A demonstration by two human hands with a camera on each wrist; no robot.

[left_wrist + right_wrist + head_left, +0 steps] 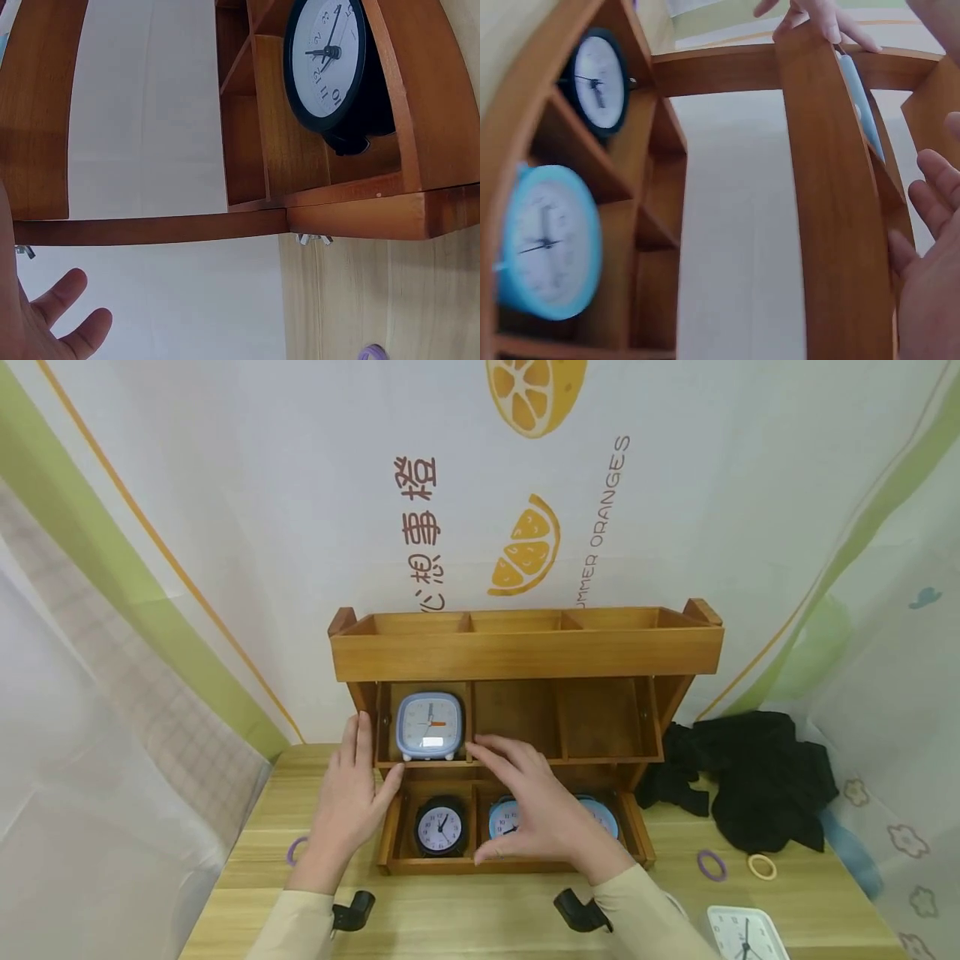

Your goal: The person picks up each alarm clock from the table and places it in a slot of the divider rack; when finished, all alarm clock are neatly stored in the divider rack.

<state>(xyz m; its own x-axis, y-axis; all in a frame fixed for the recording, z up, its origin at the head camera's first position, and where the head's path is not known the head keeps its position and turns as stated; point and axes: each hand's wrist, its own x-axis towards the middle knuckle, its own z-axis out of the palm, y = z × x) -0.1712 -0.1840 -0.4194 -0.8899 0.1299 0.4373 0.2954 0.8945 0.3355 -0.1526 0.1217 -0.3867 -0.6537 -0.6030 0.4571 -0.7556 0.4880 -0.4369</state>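
A three-tier wooden rack (525, 656) stands on the table. In its middle tier, a lilac-blue square alarm clock (430, 725) sits upright in the left compartment. My left hand (352, 797) rests its fingers at the rack's left side beside that clock, thumb apart. My right hand (543, 806) hovers in front of the rack, fingers extended near the middle tier's front edge, holding nothing. Below, the bottom tier has a black round clock (440, 828) at left. Two light blue clocks (504, 817) are partly hidden behind my right hand.
Black cloth (765, 777) lies crumpled right of the rack. A purple ring (712, 865), a cream ring (762, 867) and a white square clock (746, 933) lie at the right. Another purple ring (294, 850) is beside my left wrist. A printed curtain (285, 527) hangs behind.
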